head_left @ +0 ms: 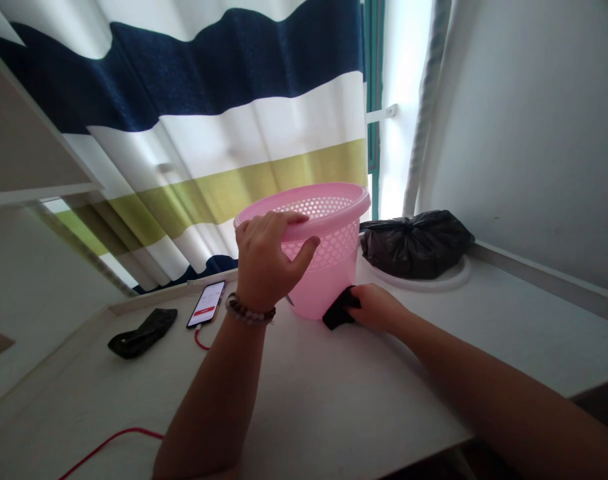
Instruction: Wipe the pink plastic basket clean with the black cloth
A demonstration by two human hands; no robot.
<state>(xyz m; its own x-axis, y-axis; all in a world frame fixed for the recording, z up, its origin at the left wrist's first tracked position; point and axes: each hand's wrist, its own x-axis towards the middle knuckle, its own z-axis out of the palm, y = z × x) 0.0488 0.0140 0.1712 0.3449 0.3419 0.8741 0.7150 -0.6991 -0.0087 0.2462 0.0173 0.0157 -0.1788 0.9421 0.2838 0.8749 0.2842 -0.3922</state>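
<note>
A pink perforated plastic basket (334,250) stands upright on the white table (334,400). My left hand (267,260) grips its near rim, fingers curled over the top and thumb pressed on the outer wall. My right hand (377,307) is low at the basket's base, closed on a small black cloth (338,312) that touches the table and the basket's bottom edge. A bead bracelet sits on my left wrist.
A black plastic bag (417,243) rests on a white round plate at the back right. A phone (207,303) with a lit screen and red cable (109,443) lies at left, beside a black pouch (143,332). Striped curtain behind; wall at right.
</note>
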